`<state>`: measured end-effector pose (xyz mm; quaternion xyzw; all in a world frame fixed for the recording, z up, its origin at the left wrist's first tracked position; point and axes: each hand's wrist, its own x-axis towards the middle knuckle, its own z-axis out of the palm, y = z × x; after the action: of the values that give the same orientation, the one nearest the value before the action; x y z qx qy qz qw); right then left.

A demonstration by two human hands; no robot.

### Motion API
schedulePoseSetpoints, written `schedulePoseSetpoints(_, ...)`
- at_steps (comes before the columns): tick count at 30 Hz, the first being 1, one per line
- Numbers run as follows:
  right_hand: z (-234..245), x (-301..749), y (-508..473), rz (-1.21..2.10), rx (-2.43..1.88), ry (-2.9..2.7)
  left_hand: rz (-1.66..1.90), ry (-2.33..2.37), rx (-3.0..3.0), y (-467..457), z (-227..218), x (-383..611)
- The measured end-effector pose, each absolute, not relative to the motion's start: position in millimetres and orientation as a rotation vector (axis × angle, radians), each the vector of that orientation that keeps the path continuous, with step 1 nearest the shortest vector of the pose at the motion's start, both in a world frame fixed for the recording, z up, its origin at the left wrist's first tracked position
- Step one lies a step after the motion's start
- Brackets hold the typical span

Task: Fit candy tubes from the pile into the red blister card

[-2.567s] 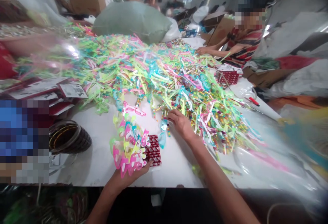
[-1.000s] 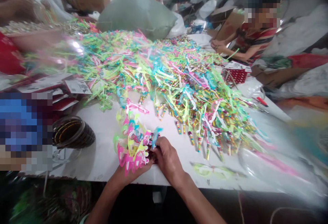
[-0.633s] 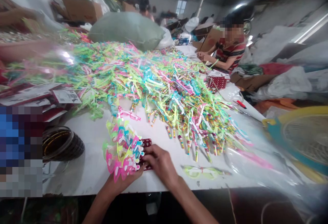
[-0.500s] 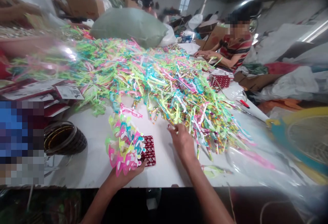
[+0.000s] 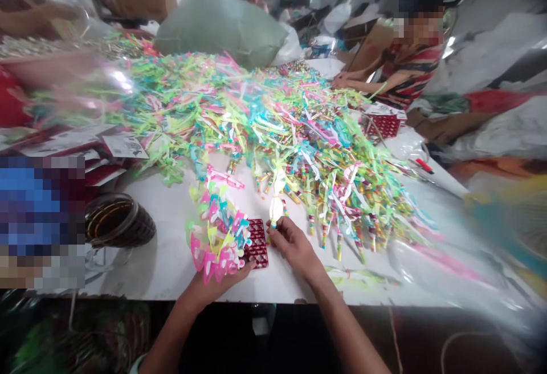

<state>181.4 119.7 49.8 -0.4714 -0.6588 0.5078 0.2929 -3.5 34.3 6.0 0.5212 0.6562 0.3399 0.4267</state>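
Both bare forearms are reaching forward from the lower edge of the view, converging toward the middle. The left hand (image 5: pixel 222 280) is lying low, palm turned up, fingers curling round a held bundle; the thumb is pressing in from the right side. The left forearm is angling up from lower left. The right hand (image 5: pixel 293 246) is sitting just right of the left, knuckles up, wrist slightly bent. Its thumb and forefinger are pinching together at the tips on a small piece; the remaining fingers are curling underneath. The two hands are near each other, not touching.
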Motion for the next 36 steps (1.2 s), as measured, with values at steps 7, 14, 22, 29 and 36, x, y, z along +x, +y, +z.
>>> schedulePoseSetpoints(7,61,188,119,0.996,-1.634,-2.126,0.824,1.447,1.212,33,21,-11)
schedulePoseSetpoints(14,70,200,117,0.494,-1.905,-2.279,0.863,1.322,1.196,34,36,-17)
schedulePoseSetpoints(22,54,182,93,1.218,-1.376,-1.749,0.934,1.385,1.214,35,35,-15)
schedulePoseSetpoints(29,41,164,83,1.333,-1.281,-1.572,0.931,1.390,1.150,35,27,-14)
schedulePoseSetpoints(36,47,164,79,1.419,-1.139,-1.649,0.952,1.334,1.161,36,30,-13)
